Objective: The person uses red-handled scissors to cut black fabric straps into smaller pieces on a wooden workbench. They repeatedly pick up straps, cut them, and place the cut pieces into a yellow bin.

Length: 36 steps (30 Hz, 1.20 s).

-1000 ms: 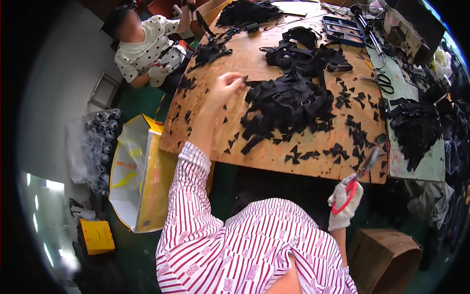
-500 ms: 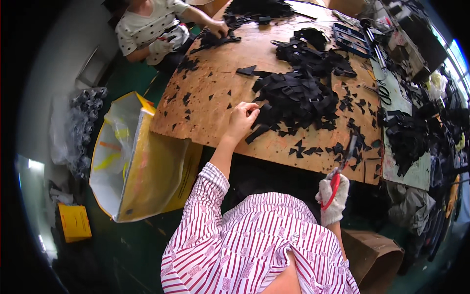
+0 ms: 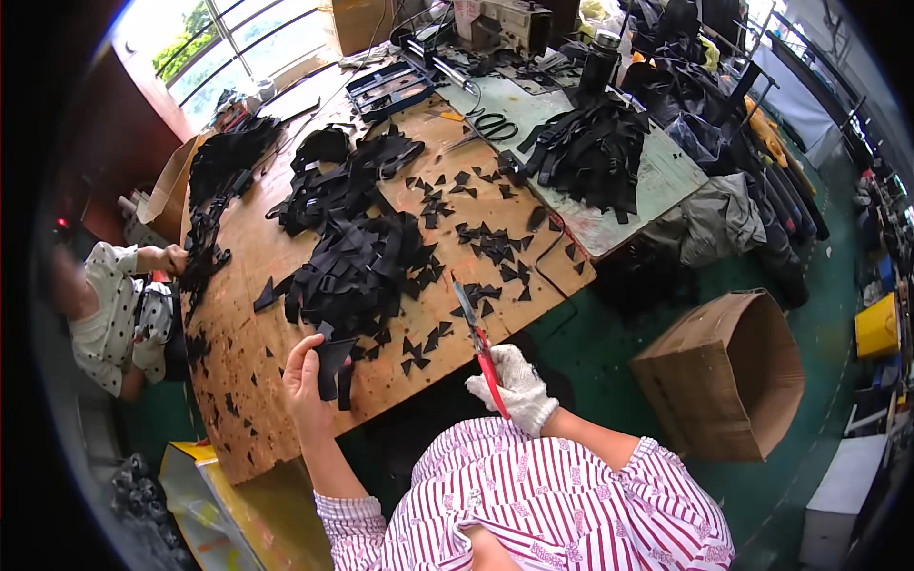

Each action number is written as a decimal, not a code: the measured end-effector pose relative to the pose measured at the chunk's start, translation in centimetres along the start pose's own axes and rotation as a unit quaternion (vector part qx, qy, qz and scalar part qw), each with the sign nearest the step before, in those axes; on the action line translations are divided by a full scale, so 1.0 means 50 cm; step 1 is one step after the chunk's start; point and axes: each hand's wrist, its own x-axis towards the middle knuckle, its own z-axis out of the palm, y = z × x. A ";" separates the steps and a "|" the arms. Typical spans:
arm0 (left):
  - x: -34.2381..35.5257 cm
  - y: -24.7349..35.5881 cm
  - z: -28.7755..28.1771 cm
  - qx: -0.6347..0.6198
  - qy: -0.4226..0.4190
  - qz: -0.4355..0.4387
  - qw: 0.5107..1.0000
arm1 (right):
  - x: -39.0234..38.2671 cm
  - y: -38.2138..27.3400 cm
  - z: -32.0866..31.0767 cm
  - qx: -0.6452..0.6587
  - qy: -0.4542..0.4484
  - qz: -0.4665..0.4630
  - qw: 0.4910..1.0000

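My bare left hand (image 3: 305, 379) is at the near edge of the wooden table, fingers closed on a black strap (image 3: 333, 369) whose ends hang down. My right hand (image 3: 517, 388), in a white knit glove, grips red-handled scissors (image 3: 483, 344) with the blades pointing up and away over the table's near edge. The blades touch no strap. Just beyond my left hand lies a heaped pile of black straps (image 3: 347, 271), some with buckles. Small black triangular offcuts (image 3: 490, 243) are scattered to the right of the pile.
A co-worker (image 3: 119, 305) in a dotted top handles black straps at the table's left edge. An open cardboard box (image 3: 724, 371) stands on the floor at right. More straps (image 3: 595, 152) and black-handled scissors (image 3: 495, 127) lie toward the back right. A yellow-and-white bag (image 3: 238, 509) is at lower left.
The view has swung to the right. My left hand now holds a strap away from the pile. My right hand has brought the scissors in toward the middle, nearer the left hand.
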 end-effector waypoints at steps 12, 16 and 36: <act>-0.015 -0.061 0.024 0.312 0.062 0.214 0.924 | 0.005 0.006 0.012 -0.053 -0.056 -0.044 0.996; -0.033 -0.063 0.051 0.158 0.081 0.042 0.983 | -0.010 -0.003 0.020 0.050 -0.101 -0.036 0.993; -0.072 -0.111 0.088 -0.033 0.004 -0.130 0.991 | 0.013 -0.067 0.023 -0.243 -0.197 -0.026 0.949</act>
